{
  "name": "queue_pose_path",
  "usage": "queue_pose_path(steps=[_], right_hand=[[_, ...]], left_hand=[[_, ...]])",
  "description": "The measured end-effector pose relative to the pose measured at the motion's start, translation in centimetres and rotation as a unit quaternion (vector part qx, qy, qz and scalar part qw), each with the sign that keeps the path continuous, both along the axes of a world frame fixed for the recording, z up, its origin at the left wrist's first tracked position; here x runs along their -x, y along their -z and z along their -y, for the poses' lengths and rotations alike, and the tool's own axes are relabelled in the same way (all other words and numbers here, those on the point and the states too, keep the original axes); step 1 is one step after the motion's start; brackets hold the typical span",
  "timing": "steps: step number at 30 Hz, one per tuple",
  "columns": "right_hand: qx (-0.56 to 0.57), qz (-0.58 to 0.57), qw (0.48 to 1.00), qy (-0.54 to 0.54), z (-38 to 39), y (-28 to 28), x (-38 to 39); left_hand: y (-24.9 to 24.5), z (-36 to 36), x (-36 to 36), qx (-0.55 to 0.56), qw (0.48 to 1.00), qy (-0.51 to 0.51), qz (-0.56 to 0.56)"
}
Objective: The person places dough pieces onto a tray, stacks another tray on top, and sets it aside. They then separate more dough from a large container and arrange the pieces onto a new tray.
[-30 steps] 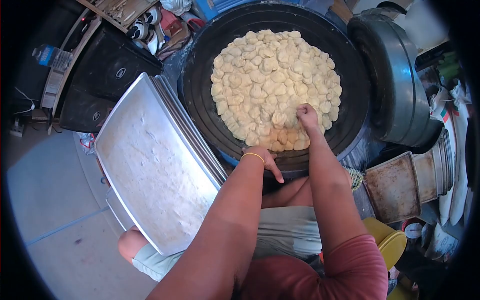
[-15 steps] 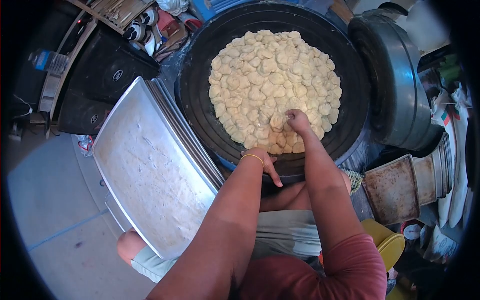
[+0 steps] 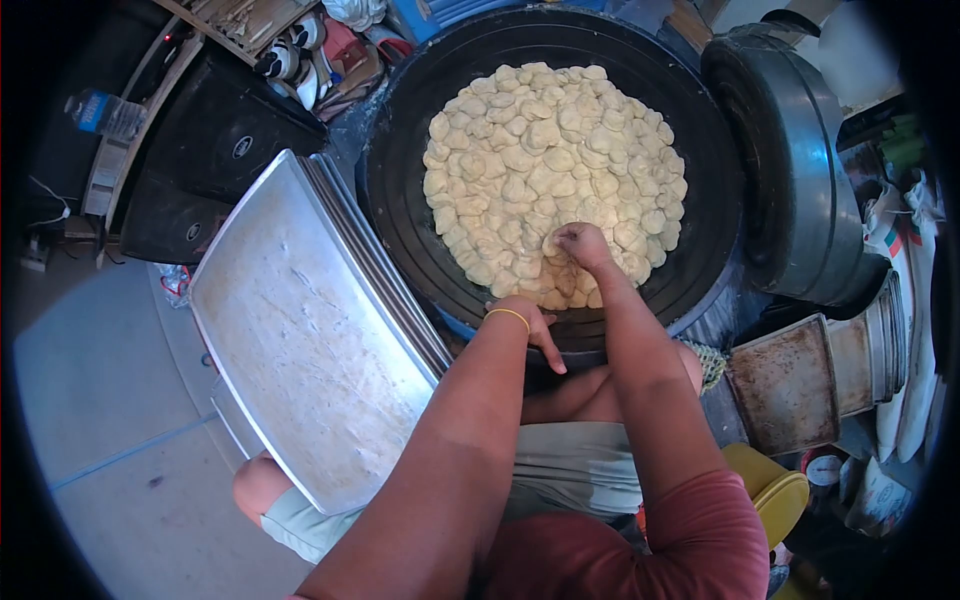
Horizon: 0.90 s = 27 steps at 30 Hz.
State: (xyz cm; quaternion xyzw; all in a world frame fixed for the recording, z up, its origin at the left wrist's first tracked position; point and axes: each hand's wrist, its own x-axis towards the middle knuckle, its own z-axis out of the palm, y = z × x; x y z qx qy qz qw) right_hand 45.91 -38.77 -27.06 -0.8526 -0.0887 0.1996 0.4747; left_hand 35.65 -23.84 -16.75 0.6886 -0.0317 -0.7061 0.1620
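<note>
My right hand (image 3: 582, 243) is down at the near edge of the heap of dough pieces (image 3: 545, 140), knuckles up, fingers bunched with their tips sunk among the lumps. The grip looks closed on one dough piece (image 3: 548, 247) just left of my fingertips. The tips are hidden under the hand, so I cannot tell whether that lump has parted from its neighbours.

The heap fills the middle and far part of a wide black pan (image 3: 400, 210) in front of me. My left hand (image 3: 530, 322) lies palm down on the pan's near rim, fingers slack and open, gripping nothing, with a gold bangle (image 3: 506, 314) at the wrist. To the left, a floured metal tray (image 3: 300, 330) slants from beside the pan's left rim down over my knee, on top of a stack of like trays.

I judge the step in hand to be picking a single piece off the near side of the pile. The pieces lie pressed against one another and look soft, so the next move calls for a gentle lift up and toward me. The pinch should be just firm enough to free this one lump without squashing it or dragging others along. My left hand is well placed to steady the pan meanwhile.
</note>
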Motion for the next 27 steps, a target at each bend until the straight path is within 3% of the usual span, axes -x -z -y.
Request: queue_pose_path(steps=[2, 6, 8, 9, 11, 18, 20, 25, 27], right_hand=[[0.115, 0.019, 0.993, -0.031, -1.0, -0.6, 0.5], [0.168, 0.021, 0.985, -0.026, -1.4, -0.5, 0.7], [0.181, 0.078, 0.977, 0.075, -1.7, -0.5, 1.2], [0.183, 0.077, 0.977, 0.077, -1.7, -0.9, 1.2], [0.264, 0.047, 0.963, -0.024, -1.7, -1.8, 1.1], [0.268, 0.022, 0.963, -0.020, -1.4, -0.3, 0.4], [0.177, 0.009, 0.984, -0.011, -0.6, 2.0, -0.3], [0.234, 0.046, 0.971, -0.025, -1.7, -3.2, 1.4], [0.256, 0.037, 0.965, -0.036, -1.8, -2.8, 0.8]], left_hand=[[0.1, 0.0, 0.0, 0.004, 1.000, 0.004, 0.008], [-0.1, -0.1, 0.0, 0.000, 1.000, -0.004, -0.005], [0.4, -0.2, 0.1, -0.002, 1.000, -0.005, 0.002], [0.6, -0.3, 0.1, 0.004, 1.000, -0.003, 0.014], [0.9, -0.2, 0.3, 0.011, 1.000, 0.000, 0.024], [0.2, -0.2, 0.1, 0.001, 1.000, -0.010, 0.008], [0.5, -0.3, 0.2, 0.003, 1.000, -0.015, 0.002], [0.1, -0.1, 0.1, -0.001, 1.000, -0.002, 0.015], [-0.1, -0.1, -0.1, 0.001, 1.000, -0.005, 0.006]])
